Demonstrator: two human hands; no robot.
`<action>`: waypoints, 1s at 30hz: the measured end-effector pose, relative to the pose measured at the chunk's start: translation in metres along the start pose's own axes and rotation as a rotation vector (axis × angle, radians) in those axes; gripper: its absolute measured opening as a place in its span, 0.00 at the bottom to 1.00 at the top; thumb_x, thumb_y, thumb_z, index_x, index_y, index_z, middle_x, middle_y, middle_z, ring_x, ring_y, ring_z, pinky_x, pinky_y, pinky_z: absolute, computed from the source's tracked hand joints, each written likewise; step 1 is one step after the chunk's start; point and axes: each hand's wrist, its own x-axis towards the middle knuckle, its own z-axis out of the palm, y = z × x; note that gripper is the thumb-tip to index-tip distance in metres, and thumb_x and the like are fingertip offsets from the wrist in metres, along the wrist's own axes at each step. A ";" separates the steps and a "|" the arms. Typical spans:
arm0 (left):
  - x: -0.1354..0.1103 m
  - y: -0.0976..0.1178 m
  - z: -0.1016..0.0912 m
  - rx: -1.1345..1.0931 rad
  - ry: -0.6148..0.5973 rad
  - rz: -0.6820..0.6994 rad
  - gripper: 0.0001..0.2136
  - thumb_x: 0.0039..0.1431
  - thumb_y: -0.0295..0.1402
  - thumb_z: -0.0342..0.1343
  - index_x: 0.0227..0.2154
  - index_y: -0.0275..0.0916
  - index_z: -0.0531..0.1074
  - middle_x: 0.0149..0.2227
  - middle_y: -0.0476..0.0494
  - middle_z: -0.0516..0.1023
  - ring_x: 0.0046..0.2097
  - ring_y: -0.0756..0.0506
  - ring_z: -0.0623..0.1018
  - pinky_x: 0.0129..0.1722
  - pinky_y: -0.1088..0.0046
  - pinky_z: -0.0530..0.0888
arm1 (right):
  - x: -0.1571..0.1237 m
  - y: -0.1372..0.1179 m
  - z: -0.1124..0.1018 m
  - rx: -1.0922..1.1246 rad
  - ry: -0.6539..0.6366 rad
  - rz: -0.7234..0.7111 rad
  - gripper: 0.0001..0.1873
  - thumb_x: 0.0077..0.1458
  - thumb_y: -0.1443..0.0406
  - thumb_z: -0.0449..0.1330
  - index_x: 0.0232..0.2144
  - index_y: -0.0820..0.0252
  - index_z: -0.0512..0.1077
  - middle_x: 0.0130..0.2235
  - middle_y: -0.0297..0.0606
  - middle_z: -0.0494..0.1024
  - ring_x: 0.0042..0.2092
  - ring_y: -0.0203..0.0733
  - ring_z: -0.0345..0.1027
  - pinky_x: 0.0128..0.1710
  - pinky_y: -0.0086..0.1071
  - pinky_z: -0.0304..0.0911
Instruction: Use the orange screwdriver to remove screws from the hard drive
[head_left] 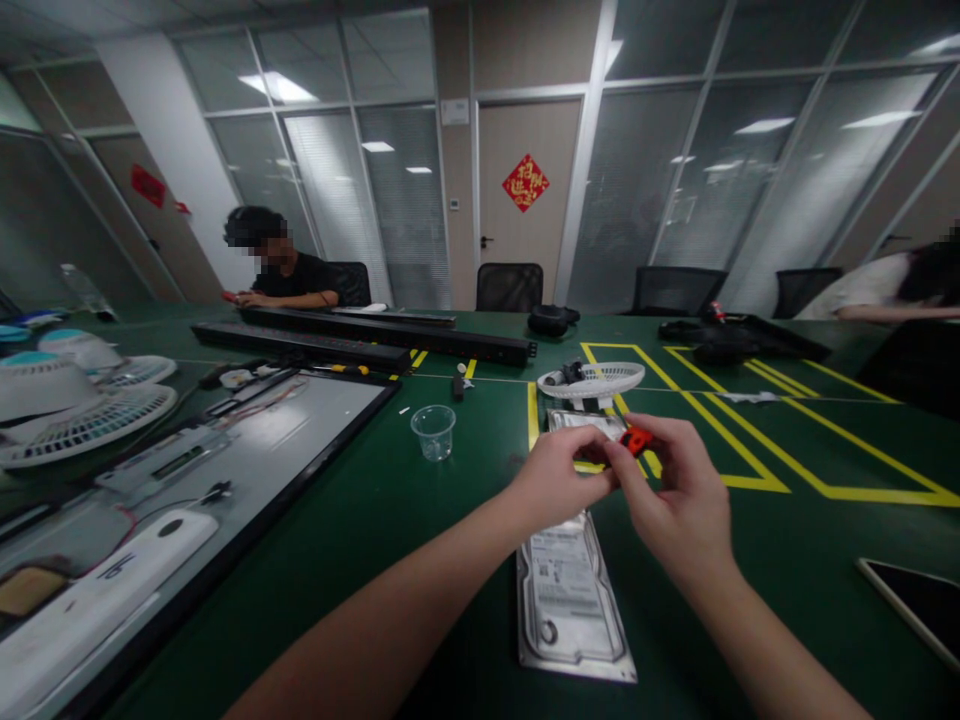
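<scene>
Currently | right hand (679, 490) pinches a small red part (636, 440) between thumb and forefinger | left hand (555, 478) has its fingertips drawn together against the right's; cannot tell if it grips anything | both above a silver hard drive (571, 600) lying flat on the green bench (390, 520) | clear plastic cup (433, 432) left, white fan grille (596, 380) beyond

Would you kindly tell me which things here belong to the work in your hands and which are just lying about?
In hand: small red part, pinched between left hand and right hand; hard drive lying beneath them.
Lying about: clear cup, white fan grille, opened screen panel, long black bars, dark tablet.
</scene>
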 end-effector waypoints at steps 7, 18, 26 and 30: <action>0.000 -0.005 0.000 0.000 -0.046 0.070 0.05 0.63 0.29 0.62 0.37 0.34 0.82 0.38 0.43 0.86 0.42 0.44 0.82 0.45 0.71 0.75 | -0.003 -0.002 0.000 0.081 -0.029 0.066 0.19 0.72 0.61 0.57 0.62 0.48 0.74 0.57 0.43 0.81 0.57 0.52 0.76 0.61 0.52 0.70; 0.000 -0.002 0.000 -0.063 0.012 0.014 0.04 0.57 0.28 0.66 0.35 0.35 0.78 0.37 0.44 0.83 0.41 0.45 0.81 0.43 0.71 0.76 | -0.001 0.004 0.002 0.011 0.001 0.004 0.18 0.66 0.61 0.66 0.57 0.50 0.75 0.48 0.41 0.77 0.47 0.48 0.76 0.50 0.48 0.73; 0.001 -0.002 -0.001 -0.105 -0.061 0.048 0.04 0.62 0.27 0.60 0.35 0.34 0.79 0.35 0.44 0.82 0.39 0.46 0.79 0.44 0.71 0.75 | -0.004 0.001 0.002 0.070 -0.030 0.053 0.19 0.72 0.61 0.58 0.62 0.49 0.74 0.58 0.44 0.80 0.57 0.52 0.76 0.60 0.52 0.70; 0.000 -0.004 -0.002 -0.099 -0.025 0.037 0.04 0.59 0.29 0.65 0.35 0.34 0.79 0.36 0.44 0.82 0.40 0.45 0.80 0.43 0.72 0.76 | -0.003 0.001 0.003 0.061 -0.044 0.037 0.19 0.70 0.62 0.61 0.61 0.49 0.73 0.54 0.43 0.80 0.53 0.51 0.77 0.55 0.49 0.72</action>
